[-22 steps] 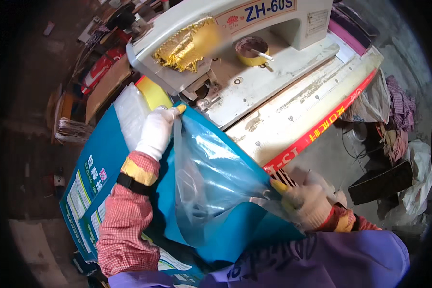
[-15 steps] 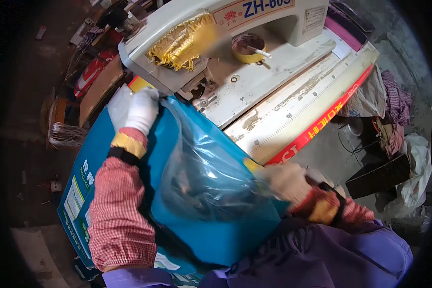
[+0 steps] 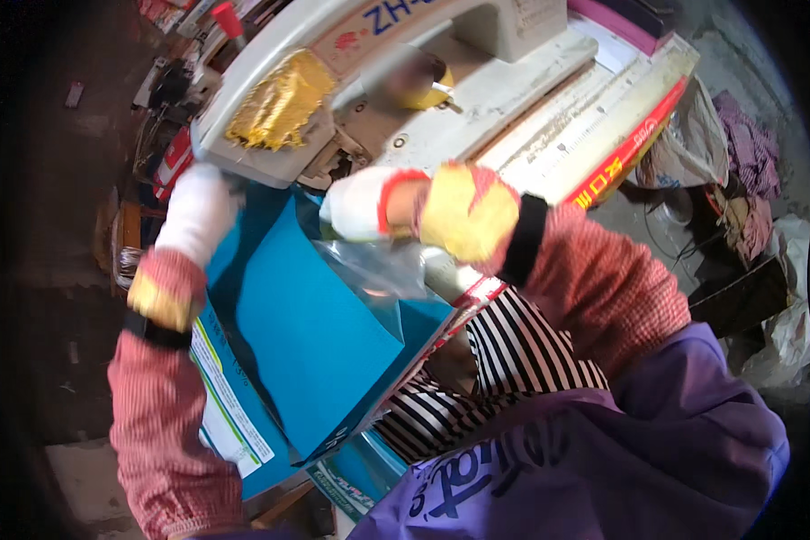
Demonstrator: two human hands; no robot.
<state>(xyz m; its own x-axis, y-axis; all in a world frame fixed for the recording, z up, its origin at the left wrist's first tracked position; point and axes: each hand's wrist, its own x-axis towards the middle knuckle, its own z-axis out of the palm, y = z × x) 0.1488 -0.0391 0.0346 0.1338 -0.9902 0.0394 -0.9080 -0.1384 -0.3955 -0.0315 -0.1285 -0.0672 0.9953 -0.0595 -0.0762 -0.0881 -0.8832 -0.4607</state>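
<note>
While R hand (image 3: 364,205) is at bag (image 3: 310,328) edge, L hand (image 3: 198,207) crowds mach. (image 3: 265,160); can't tell grip/openness.

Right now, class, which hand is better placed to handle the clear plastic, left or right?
Probably the right hand: it is at the upper end of the clear plastic, while the left hand is farther off, near the upper left of the blue bag.

We find the bag (image 3: 315,324) before the sewing machine (image 3: 504,103), with a plastic liner (image 3: 378,265) in its mouth, the left hand (image 3: 198,211) at its upper left and the right hand (image 3: 364,202) at its upper right. On the machine lies a tape roll (image 3: 432,94). Right of the table (image 3: 603,121) we see a plastic sack (image 3: 688,148) and, just beside it, a cloth (image 3: 749,148).
</note>
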